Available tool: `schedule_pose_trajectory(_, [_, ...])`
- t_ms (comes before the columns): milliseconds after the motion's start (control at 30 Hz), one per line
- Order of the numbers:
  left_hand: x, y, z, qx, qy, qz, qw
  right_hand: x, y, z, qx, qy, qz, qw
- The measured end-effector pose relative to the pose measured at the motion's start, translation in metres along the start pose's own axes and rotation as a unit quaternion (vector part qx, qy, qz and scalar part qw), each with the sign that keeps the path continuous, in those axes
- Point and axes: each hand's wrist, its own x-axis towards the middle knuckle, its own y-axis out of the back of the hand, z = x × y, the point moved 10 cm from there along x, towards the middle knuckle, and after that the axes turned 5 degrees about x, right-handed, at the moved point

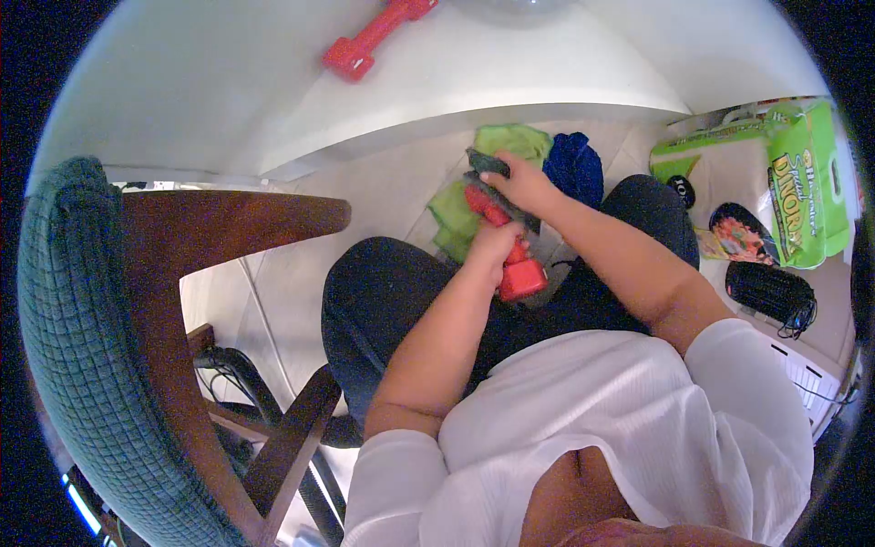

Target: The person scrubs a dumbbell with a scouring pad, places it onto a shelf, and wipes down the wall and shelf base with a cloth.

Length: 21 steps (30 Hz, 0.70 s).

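Note:
My left hand [497,248] is wrapped round the handle of a red dumbbell [524,279], which is tilted above my lap. Just beyond it, my right hand [525,186] is closed on a dark grey-green cloth [489,164]. The cloth hangs close against the dumbbell's far head; whether they touch is hard to tell. Below and past my hands, light green cloth [515,140] and a dark blue cloth [574,168] lie on the floor. A second red dumbbell [372,41] rests on the white surface ahead.
At left stands a wooden chair [246,217] with a teal fabric cover [100,346]. On the right are a green and beige food package [797,187] and a black brush-like object [770,290]. A white ledge [492,87] curves across the front.

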Motion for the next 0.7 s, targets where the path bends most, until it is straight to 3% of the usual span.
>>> schedule_pose_trajectory(200, [-0.001, -0.004, 0.006, -0.006, 0.006, -0.020, 1.000, 0.030, -0.006, 0.001, -0.095, 0.008, -0.025, 0.995])
schedule_pose_trajectory(300, [-0.004, 0.001, 0.004, 0.021, 0.012, 0.016, 1.000, 0.036, 0.013, 0.015, 0.001, 0.006, 0.037, 0.999])
schedule_pose_trajectory(400, [0.000, 0.000, -0.002, 0.028, 0.016, 0.011, 0.999, 0.030, 0.010, 0.022, 0.160, 0.015, -0.046, 0.986])
schedule_pose_trajectory(533, [0.006, -0.004, -0.006, 0.010, 0.016, -0.008, 1.000, 0.003, -0.009, 0.020, 0.059, 0.008, -0.113, 0.992])
schedule_pose_trajectory(700, [0.008, 0.005, -0.007, 0.025, 0.009, 0.007, 1.000, 0.005, -0.002, -0.002, -0.070, 0.019, -0.088, 0.993])
